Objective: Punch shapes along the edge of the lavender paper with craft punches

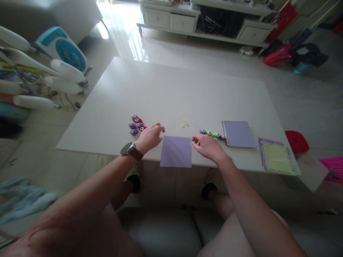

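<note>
A square purple sheet of paper (176, 151) lies at the table's near edge and juts slightly over it. Small pale marks, perhaps punched holes, run down its upper right edge. My left hand (150, 136), with a watch on its wrist, hovers beside the sheet's upper left corner; its fingers are bent and apart, holding nothing visible. Just right of the sheet is my right hand (206, 145), fingers loosely curled with a gap between them. Purple and red craft punches (133, 125) stand behind my left hand. Green and purple punches (216, 135) sit behind my right hand.
Pale yellow paper bits (184, 122) are scattered on the white table (171, 89). A stack of purple paper (239, 134) lies to the right, then yellow sheets with patterned edges (277, 157). Beyond the right edge is a red container (297, 141). A blue-and-white fan (64, 48) stands left.
</note>
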### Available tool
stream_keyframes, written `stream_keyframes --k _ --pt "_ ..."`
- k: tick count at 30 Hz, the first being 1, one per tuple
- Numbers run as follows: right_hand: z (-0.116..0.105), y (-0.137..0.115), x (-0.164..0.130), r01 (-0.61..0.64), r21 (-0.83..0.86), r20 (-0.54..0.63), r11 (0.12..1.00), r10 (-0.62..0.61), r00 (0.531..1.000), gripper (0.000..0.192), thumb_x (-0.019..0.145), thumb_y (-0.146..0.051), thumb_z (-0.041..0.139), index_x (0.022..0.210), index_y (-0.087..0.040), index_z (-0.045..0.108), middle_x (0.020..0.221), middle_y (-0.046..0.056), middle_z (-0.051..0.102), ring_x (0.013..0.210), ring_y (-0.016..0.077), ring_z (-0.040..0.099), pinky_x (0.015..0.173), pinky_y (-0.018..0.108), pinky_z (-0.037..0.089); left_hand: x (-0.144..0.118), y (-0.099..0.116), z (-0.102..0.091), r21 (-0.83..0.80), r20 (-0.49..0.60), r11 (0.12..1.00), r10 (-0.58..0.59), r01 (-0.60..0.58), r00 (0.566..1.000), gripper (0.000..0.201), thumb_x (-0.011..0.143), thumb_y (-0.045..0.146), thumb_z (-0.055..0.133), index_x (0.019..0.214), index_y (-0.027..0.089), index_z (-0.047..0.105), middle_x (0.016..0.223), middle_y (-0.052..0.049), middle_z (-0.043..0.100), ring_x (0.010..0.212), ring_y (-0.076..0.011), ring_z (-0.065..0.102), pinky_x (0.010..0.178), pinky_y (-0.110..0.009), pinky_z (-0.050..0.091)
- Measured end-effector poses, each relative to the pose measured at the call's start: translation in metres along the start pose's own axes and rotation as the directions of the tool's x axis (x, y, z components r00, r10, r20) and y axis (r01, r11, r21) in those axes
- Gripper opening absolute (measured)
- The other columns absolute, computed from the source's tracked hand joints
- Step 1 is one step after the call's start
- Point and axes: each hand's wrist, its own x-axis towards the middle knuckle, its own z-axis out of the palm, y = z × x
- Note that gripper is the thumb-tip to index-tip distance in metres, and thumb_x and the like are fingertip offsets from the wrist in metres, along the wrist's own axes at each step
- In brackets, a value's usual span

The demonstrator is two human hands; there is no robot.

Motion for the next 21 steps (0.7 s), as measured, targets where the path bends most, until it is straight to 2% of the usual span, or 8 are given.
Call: stream_keyframes --k 3,6,9,16,21 --pt "-0.017 0.019 -0.001 -0.175 -0.053 -0.082 0.983 0.17 0.982 0.013 0.097 -0.024 0.062 0.103 -0.023 0.073 0.099 0.006 0.075 0.088 0.0212 0.067 0.071 0.028 0.041 0.003 0.014 0.012 -0.09 0.041 0.989 0.122 -0.118 0.992 0.032 0.089 0.022 0.069 0.122 0.02 0.07 0.125 -0.009 0.067 0.114 -0.0257 0.064 0.095 -0.035 0.053" --pt "-0.028 0.033 -0.004 -0.302 -0.056 -0.117 0.952 0.294 0.949 0.01 0.095 -0.028 0.065 0.098 -0.024 0.074 0.096 0.006 0.075 0.087 0.023 0.067 0.068 0.029 0.04 0.004 0.024 0.026 -0.128 0.058 0.958 0.266 -0.257 0.962 0.041 0.09 0.023 0.071 0.131 0.02 0.068 0.134 -0.01 0.065 0.126 -0.0272 0.057 0.107 -0.039 0.049" --pt "-0.033 0.039 -0.006 -0.377 -0.039 -0.099 0.925 0.372 0.923 0.01 0.094 -0.029 0.066 0.099 -0.025 0.074 0.095 0.006 0.074 0.087 0.0241 0.066 0.067 0.029 0.039 0.004 0.029 0.034 -0.102 0.084 0.952 0.298 -0.289 0.951 0.043 0.09 0.024 0.073 0.133 0.025 0.068 0.14 -0.009 0.062 0.128 -0.0289 0.054 0.106 -0.043 0.048" --pt "-0.027 0.042 -0.004 -0.365 -0.032 -0.091 0.931 0.361 0.928 0.009 0.091 -0.024 0.067 0.095 -0.024 0.075 0.091 0.008 0.073 0.086 0.0249 0.067 0.072 0.031 0.045 0.001 0.034 0.032 -0.032 0.098 0.964 0.267 -0.265 0.959 0.036 0.088 0.021 0.074 0.124 0.021 0.071 0.13 -0.01 0.064 0.121 -0.03 0.055 0.098 -0.043 0.048" --pt "-0.021 0.044 -0.001 -0.316 -0.061 -0.091 0.947 0.31 0.946 0.012 0.092 -0.026 0.067 0.101 -0.023 0.075 0.103 0.011 0.074 0.092 0.0257 0.069 0.076 0.032 0.048 0.003 0.034 0.03 -0.037 0.124 0.976 0.219 -0.216 0.968 0.022 0.09 0.022 0.071 0.112 0.02 0.072 0.119 -0.011 0.065 0.114 -0.029 0.057 0.095 -0.041 0.047"
